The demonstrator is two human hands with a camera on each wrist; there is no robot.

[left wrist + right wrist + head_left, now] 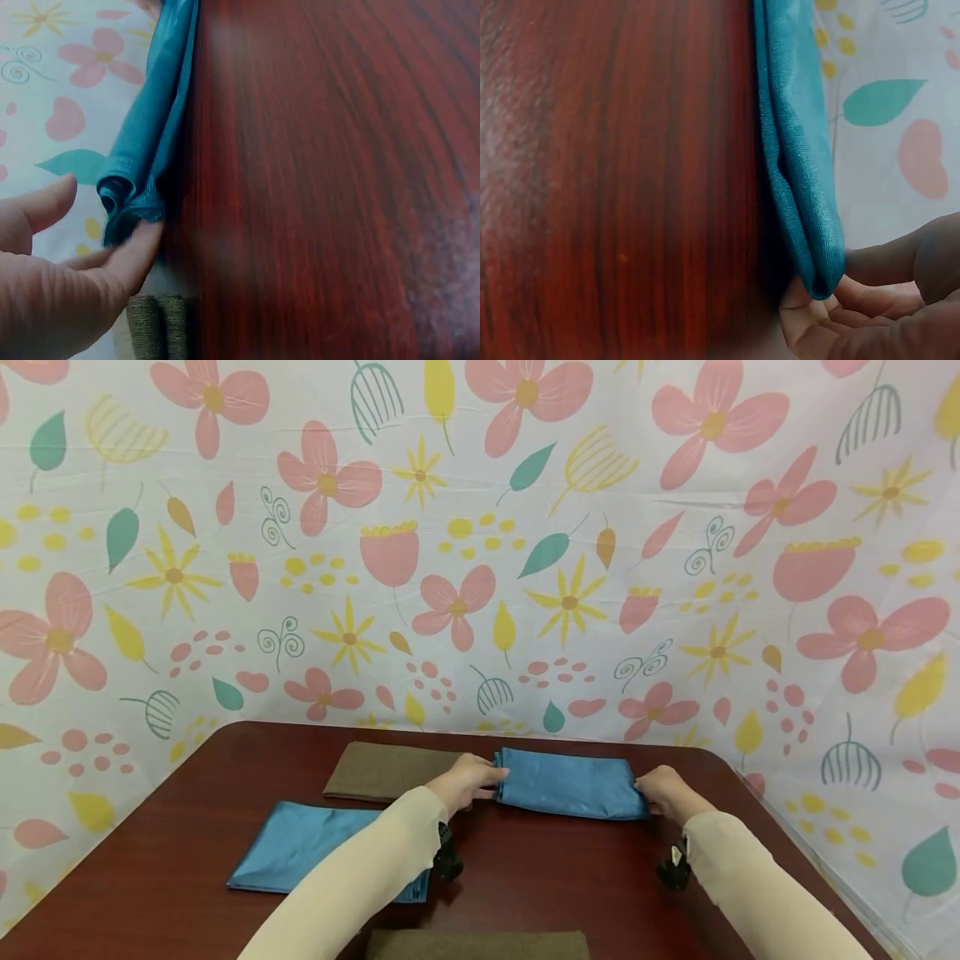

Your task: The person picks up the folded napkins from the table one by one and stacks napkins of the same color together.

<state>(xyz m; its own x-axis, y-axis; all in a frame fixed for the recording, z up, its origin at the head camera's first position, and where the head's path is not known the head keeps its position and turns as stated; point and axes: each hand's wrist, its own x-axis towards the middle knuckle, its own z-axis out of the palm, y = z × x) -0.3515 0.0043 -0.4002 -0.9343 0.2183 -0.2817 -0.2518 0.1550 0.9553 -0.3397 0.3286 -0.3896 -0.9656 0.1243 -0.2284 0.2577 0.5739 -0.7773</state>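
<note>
Neatly folded blue cloth (570,785), shiny, layered

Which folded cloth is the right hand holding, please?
The rightmost blue cloth; the right hand pinches its right end, while the other blue cloth and both brown cloths lie elsewhere.

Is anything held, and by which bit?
The right hand pinches the far blue cloth by its right end; the left hand touches its left end.
</note>
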